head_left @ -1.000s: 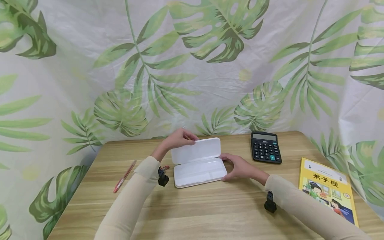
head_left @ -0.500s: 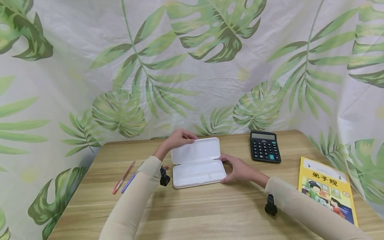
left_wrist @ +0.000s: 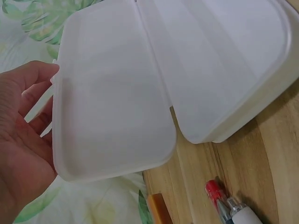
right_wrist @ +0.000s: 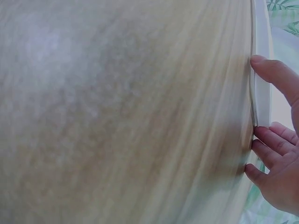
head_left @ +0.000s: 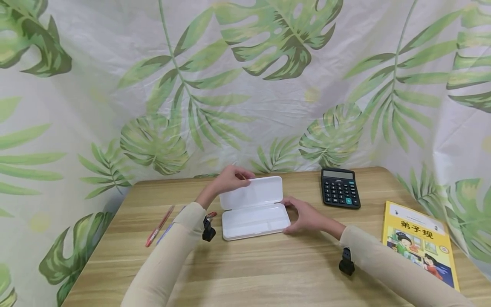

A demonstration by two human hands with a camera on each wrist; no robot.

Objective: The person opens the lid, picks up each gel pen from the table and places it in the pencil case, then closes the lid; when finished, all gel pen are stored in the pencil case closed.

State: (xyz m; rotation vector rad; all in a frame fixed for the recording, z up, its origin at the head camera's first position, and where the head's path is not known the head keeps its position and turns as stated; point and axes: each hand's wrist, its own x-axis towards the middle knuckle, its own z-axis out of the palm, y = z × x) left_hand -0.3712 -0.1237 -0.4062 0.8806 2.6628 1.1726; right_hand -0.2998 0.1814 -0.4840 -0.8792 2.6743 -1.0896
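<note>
A white pencil case [head_left: 255, 221] lies on the wooden table with its lid [head_left: 258, 192] raised at the back. My left hand [head_left: 230, 179] pinches the lid's top edge near its left corner. In the left wrist view, the thumb tip of the left hand [left_wrist: 23, 140] sits at the rim of the lid [left_wrist: 112, 93], with the other fingers behind it. My right hand [head_left: 305, 215] grips the case's right end between thumb and fingers. In the right wrist view, the thumb touches one side of the case [right_wrist: 263, 93]. Shallow compartments inside the case hold nothing visible.
A red pen [head_left: 159, 226] and a blue-purple pen [head_left: 167, 232], partly behind the left sleeve, lie at left. Beside the case are a red-tipped pen [left_wrist: 215, 191] and an orange-brown piece [left_wrist: 160, 210]. A black calculator [head_left: 340, 188] and yellow book [head_left: 418, 243] lie at right.
My left forearm has shifted slightly, so part of the blue-purple pen, hidden a second ago, now shows. Both hands keep their hold and the lid stays raised.
</note>
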